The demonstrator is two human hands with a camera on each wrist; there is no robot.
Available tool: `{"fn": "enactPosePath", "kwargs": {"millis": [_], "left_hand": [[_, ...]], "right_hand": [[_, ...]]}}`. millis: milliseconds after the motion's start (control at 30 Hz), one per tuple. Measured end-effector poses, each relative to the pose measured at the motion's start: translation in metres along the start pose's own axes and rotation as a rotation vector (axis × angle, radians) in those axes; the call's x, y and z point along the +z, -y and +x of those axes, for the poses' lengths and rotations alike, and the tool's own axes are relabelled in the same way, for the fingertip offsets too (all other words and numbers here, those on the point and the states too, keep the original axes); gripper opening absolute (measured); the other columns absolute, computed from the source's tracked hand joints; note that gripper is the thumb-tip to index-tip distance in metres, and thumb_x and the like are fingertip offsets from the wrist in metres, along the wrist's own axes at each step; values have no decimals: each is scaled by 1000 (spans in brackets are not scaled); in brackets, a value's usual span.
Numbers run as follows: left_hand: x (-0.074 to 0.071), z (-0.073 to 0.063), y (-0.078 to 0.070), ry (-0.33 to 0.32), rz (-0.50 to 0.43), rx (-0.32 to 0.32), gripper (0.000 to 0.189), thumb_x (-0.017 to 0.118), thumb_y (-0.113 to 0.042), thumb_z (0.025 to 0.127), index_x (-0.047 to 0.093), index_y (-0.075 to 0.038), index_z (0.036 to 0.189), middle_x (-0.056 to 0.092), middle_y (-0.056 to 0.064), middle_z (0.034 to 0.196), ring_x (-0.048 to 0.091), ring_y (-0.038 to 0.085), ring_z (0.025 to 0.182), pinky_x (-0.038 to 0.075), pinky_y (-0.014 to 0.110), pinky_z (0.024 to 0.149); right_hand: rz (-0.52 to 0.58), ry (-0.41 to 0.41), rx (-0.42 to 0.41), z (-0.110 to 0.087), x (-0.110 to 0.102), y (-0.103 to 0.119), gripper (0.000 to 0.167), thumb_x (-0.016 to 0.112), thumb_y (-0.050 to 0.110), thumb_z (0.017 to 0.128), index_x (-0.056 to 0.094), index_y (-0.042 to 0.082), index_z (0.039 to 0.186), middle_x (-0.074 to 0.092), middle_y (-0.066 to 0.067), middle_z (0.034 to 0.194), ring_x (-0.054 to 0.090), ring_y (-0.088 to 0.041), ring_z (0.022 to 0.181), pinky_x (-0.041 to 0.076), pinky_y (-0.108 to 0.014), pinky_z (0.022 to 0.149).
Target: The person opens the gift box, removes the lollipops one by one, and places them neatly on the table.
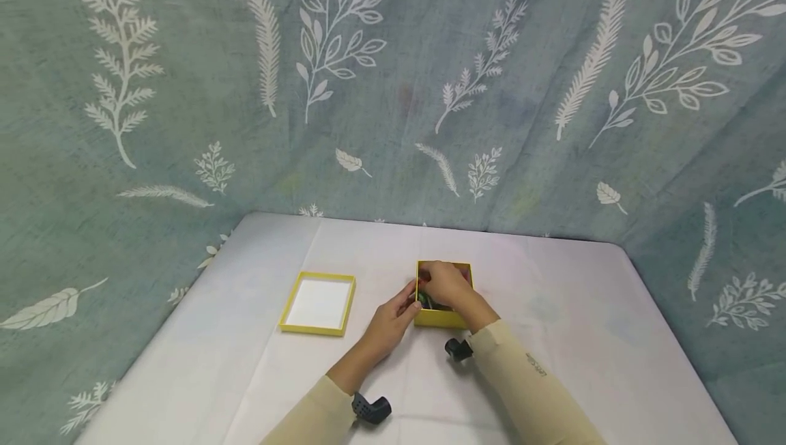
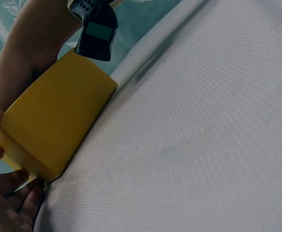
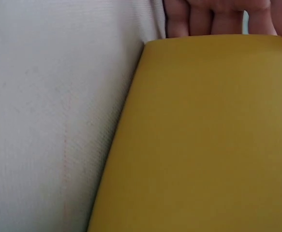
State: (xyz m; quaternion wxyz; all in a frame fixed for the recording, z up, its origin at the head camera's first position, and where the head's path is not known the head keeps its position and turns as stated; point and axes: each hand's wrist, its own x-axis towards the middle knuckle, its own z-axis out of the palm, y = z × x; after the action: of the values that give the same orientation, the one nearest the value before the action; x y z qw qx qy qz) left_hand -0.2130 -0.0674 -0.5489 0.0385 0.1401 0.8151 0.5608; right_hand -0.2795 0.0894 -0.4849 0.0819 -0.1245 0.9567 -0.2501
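A yellow box (image 1: 441, 319) without a lid stands on the table, with small red and dark green items (image 1: 425, 300) inside that are too small to identify. My left hand (image 1: 388, 325) rests against the box's left side, its thumb at the near left corner and its fingers along the wall. In the left wrist view, those fingers (image 2: 22, 195) touch the lower part of the yellow box (image 2: 58, 116). Over the box's far rim, my right hand (image 1: 447, 284) reaches down inside. Its fingertips are hidden, so what they hold does not show.
A shallow yellow lid (image 1: 316, 303) with a white inside lies to the left of the box. White cloth covers the table (image 1: 552, 308). A green-grey curtain with leaf prints (image 1: 393, 90) hangs behind it and along both sides.
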Motion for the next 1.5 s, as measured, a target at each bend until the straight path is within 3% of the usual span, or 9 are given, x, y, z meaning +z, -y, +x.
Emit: {"fn": "enactPosePath", "kwargs": {"millis": [200, 433, 633, 933, 1033, 1267, 1500], "left_hand": [[2, 0, 1, 7, 20, -17, 56, 48, -41, 102, 31, -26, 154, 44, 5, 147, 49, 18, 128, 41, 32, 101], [2, 2, 0, -5, 15, 20, 54, 47, -38, 103, 33, -22, 153, 54, 12, 138, 54, 23, 123, 43, 38, 100], [6, 3, -1, 3, 29, 29, 54, 47, -36, 103, 33, -22, 153, 53, 9, 140, 53, 21, 123, 42, 38, 101], [0, -1, -3, -5, 45, 11, 56, 45, -42, 103, 31, -24, 154, 48, 8, 144, 51, 24, 126, 39, 42, 104], [-2, 0, -3, -9, 50, 23, 57, 45, -43, 103, 31, -23, 154, 49, 7, 143, 51, 23, 126, 38, 41, 104], [-3, 0, -4, -10, 48, 33, 55, 46, -39, 103, 31, -23, 154, 49, 9, 143, 53, 23, 124, 40, 40, 103], [-1, -1, -4, -22, 44, 44, 55, 47, -42, 102, 33, -25, 153, 52, 9, 140, 56, 21, 120, 42, 37, 101]], "right_hand": [[71, -16, -50, -8, -7, -5, 29, 70, 15, 91, 69, 8, 119, 64, -4, 107, 60, -22, 101, 49, -42, 89], [162, -33, -104, -12, -17, -12, 22, 66, 12, 94, 71, 9, 114, 61, -5, 111, 61, -19, 99, 51, -39, 85], [297, -16, -87, -17, -23, -18, 23, 66, 9, 94, 68, 10, 117, 64, -4, 108, 64, -15, 89, 55, -32, 74], [421, -50, -53, -19, -26, -22, 25, 68, 12, 93, 67, 10, 118, 68, -2, 97, 64, -16, 81, 55, -35, 70], [484, -58, -28, -19, -29, -25, 29, 70, 13, 91, 66, 11, 121, 68, -4, 102, 66, -19, 82, 56, -38, 73], [470, -119, 9, -28, -42, -35, 35, 73, 20, 90, 65, 13, 123, 64, -2, 119, 63, -22, 106, 53, -42, 83], [445, -138, 45, -43, -57, -52, 34, 73, 24, 90, 65, 15, 122, 64, -4, 118, 61, -23, 105, 53, -41, 83]]}}
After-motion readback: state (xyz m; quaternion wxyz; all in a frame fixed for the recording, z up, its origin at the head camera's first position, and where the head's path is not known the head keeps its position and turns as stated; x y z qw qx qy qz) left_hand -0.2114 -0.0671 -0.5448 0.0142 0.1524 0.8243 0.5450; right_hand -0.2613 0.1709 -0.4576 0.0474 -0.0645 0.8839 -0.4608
